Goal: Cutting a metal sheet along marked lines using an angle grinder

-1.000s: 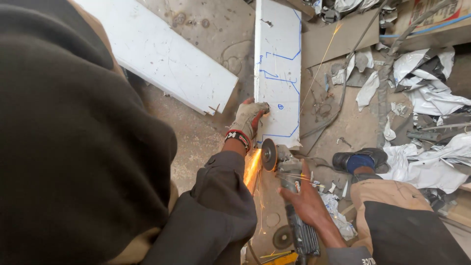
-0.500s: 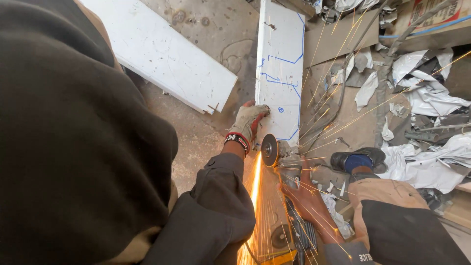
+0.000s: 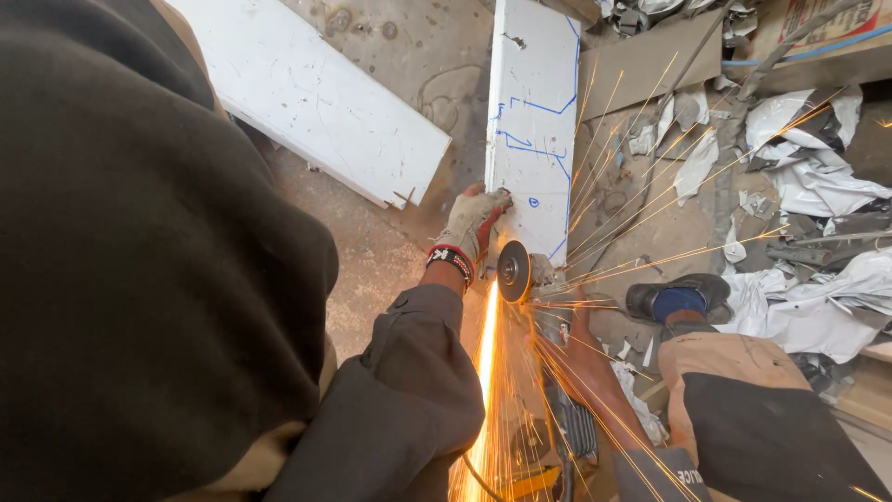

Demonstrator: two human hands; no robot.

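Rough concrete floor [image 3: 390, 251] fills the view under us, dusty and stained. On it lies a long white panel [image 3: 531, 121] that runs away from us, with blue marker lines drawn on its surface. A second white panel [image 3: 316, 93] lies at an angle to the left of it, apart from the first one. To the right we see torn pieces of white and silver sheet [image 3: 818, 158] spread around, and a flat brown board [image 3: 650, 60] near the top.

Our left hand [image 3: 472, 223] wears a worn work glove with a red and black cuff. It lies on the near left edge of the marked panel, the fingers curled over the edge and pressing on it.

Our right hand [image 3: 585, 349] is bare and it is closed around the body of an angle grinder [image 3: 557, 372]; sparks cover part of the hand, so we cannot see every finger. The grinder's disc [image 3: 513, 271] stands upright at the near end of the marked panel, just beside the gloved hand. A bright orange stream of sparks [image 3: 485, 372] falls toward us from the disc, and thinner lines of sparks fly to the upper right over the scraps.

Our right foot, in a dark shoe [image 3: 678, 296] with a blue sock, stands on the floor just right of the grinder.
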